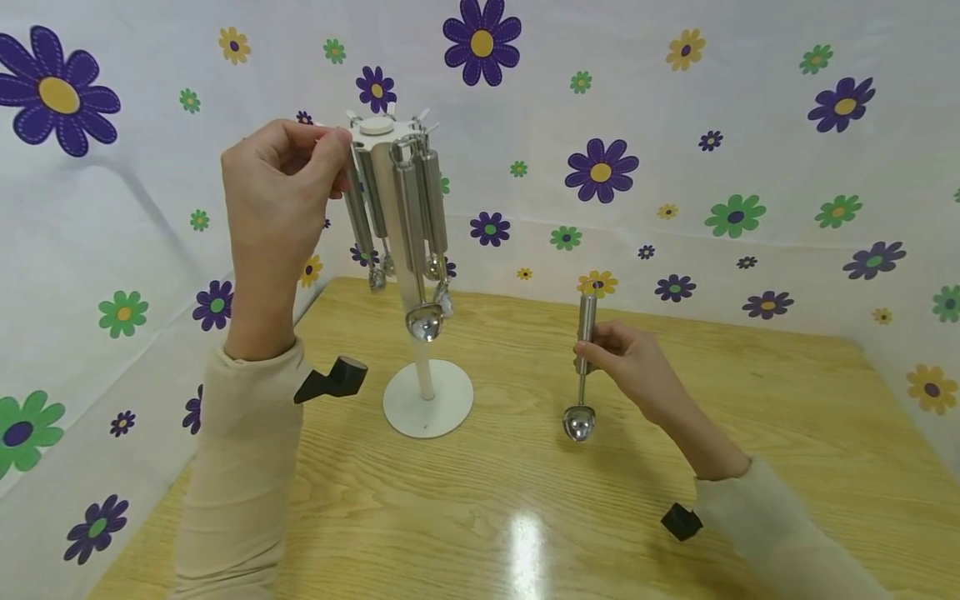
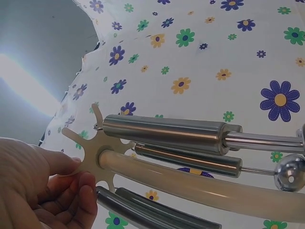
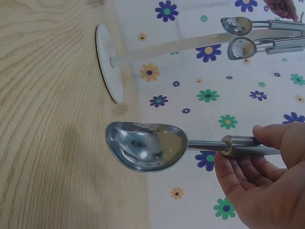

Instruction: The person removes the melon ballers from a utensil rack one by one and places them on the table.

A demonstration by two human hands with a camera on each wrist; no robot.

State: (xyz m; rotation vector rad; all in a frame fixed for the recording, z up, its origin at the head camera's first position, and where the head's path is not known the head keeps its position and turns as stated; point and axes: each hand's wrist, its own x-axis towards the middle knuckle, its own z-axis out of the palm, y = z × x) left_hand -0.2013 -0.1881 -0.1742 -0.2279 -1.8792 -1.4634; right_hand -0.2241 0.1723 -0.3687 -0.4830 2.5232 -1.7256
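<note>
My left hand (image 1: 277,187) is raised at the top of a white utensil stand (image 1: 450,415), where thumb and fingers pinch one arm of its star-shaped hook plate (image 2: 93,155). Several steel utensils hang by their handle loops from that plate, among them a scoop (image 1: 424,322) facing me. Off to the right, my right hand (image 1: 637,371) grips an ice cream scoop (image 1: 579,423) by its steel handle. This scoop hangs upright over the table, bowl downward. Its hollow bowl (image 3: 147,148) shows in the right wrist view, with the thumb along one side of the handle and fingers along the other.
The stand's round base rests on a light wooden table (image 1: 480,483). Behind and to the left rises a white cloth (image 1: 525,108) printed with flowers. Black wrist pieces (image 1: 348,375) jut out from the sleeves.
</note>
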